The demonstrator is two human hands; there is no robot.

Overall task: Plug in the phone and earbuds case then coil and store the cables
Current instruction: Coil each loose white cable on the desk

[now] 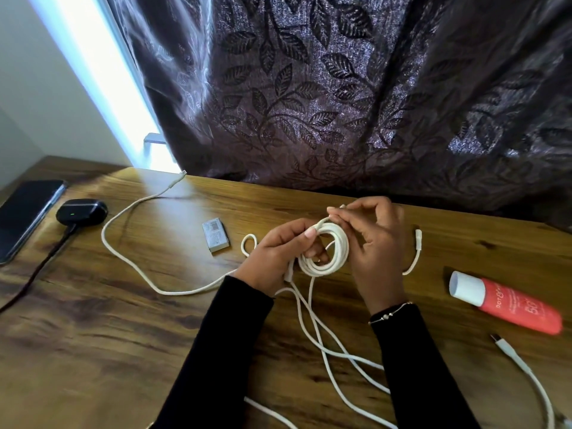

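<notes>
I see my left hand [272,258] gripping the white cable coil [325,252] above the table [123,335] while my right hand [371,243] pinches its top loop, and the loose tail [325,351] could snag and unwind it.

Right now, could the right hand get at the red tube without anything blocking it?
Probably yes: the red tube lies on bare table just right of the right hand, nothing between, though that hand pinches the white cable coil.
</notes>
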